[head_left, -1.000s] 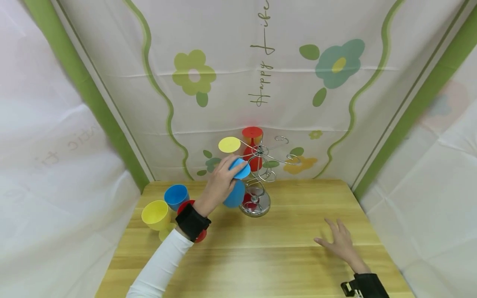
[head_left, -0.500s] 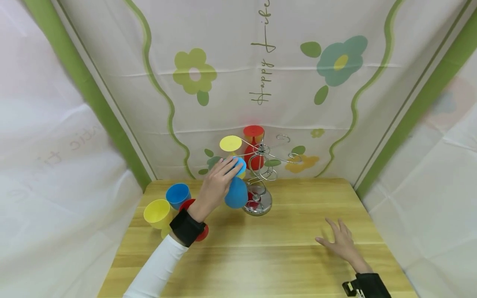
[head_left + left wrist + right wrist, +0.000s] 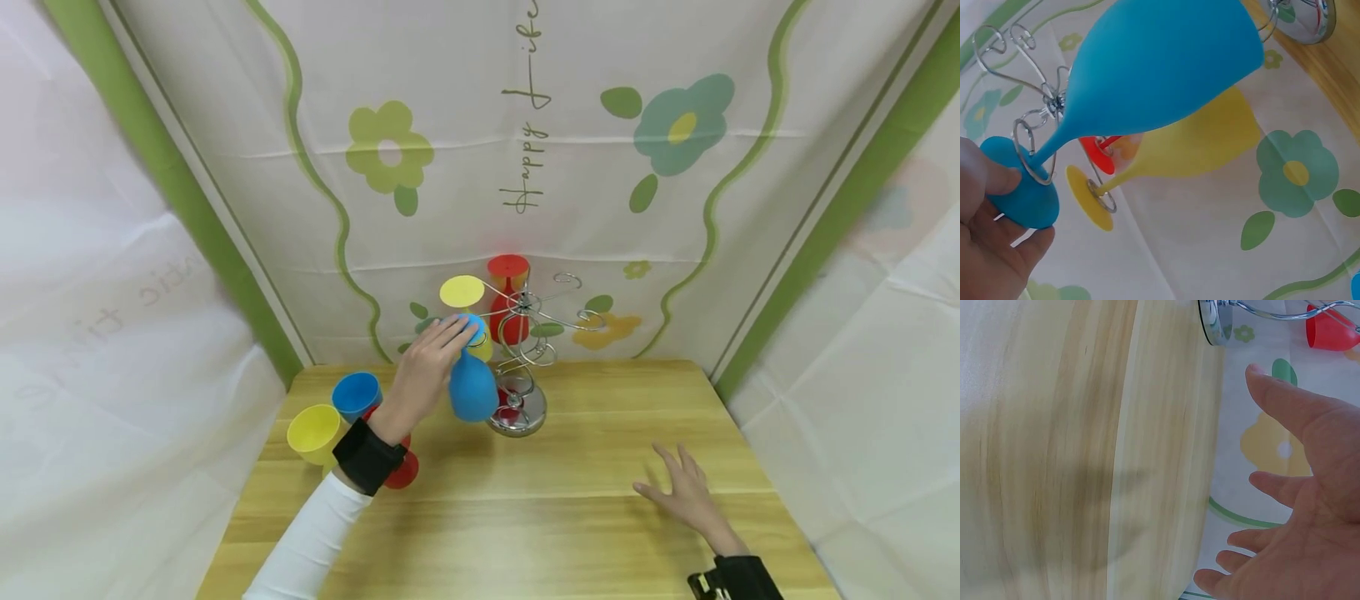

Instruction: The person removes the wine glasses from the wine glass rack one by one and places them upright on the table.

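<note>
My left hand (image 3: 426,371) pinches the round foot of a blue goblet (image 3: 474,387), which hangs bowl-down at the left side of a silver wire rack (image 3: 525,304). In the left wrist view the thumb presses one face of the foot, fingers are behind it, and a curled wire loop (image 3: 1024,140) runs around the goblet's stem. A yellow goblet (image 3: 461,292) hangs upside down just behind, and a red goblet (image 3: 508,321) hangs at the rack's back. Over the right part of the table, my right hand (image 3: 684,498) holds nothing, its fingers spread.
Left of the rack, a yellow goblet (image 3: 313,432) and a blue goblet (image 3: 356,394) stand upright; a red one (image 3: 402,471) is partly behind the left wrist. The rack's round chrome base (image 3: 528,417) sits near the table's back edge. Printed cloth encloses the back and sides.
The blue goblet's foot has shifted slightly left and back with my left hand, and its bowl now hangs more plainly in view. My right hand stays nearly still.
</note>
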A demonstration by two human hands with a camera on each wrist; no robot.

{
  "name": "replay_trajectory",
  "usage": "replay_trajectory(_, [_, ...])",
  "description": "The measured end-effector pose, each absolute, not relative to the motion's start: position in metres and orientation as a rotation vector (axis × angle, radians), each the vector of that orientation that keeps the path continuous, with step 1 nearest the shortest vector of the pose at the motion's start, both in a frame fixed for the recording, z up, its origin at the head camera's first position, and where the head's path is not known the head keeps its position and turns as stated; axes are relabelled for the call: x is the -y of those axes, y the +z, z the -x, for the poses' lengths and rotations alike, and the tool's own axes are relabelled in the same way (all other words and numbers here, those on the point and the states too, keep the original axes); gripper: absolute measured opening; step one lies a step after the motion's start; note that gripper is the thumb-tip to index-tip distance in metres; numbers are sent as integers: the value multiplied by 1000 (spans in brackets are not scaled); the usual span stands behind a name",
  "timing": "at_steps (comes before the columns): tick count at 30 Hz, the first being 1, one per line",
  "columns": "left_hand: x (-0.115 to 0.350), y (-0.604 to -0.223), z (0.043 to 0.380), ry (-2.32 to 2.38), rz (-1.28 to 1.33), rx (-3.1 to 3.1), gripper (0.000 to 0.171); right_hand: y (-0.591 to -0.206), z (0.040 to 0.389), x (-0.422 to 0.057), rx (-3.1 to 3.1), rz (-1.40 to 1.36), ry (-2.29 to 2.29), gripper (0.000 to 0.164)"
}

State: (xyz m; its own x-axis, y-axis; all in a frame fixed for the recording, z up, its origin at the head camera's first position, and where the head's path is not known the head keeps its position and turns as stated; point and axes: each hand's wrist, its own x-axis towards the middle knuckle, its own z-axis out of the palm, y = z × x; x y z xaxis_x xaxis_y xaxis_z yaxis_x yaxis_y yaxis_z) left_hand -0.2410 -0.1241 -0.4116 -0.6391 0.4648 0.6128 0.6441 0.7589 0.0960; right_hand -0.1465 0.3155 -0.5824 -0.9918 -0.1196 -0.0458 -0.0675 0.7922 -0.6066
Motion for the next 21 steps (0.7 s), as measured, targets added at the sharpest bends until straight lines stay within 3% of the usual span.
replay_trajectory(21, [102,-391,264,-429,860,2424,52,-582,143,-314,-2834,90,-1000,88])
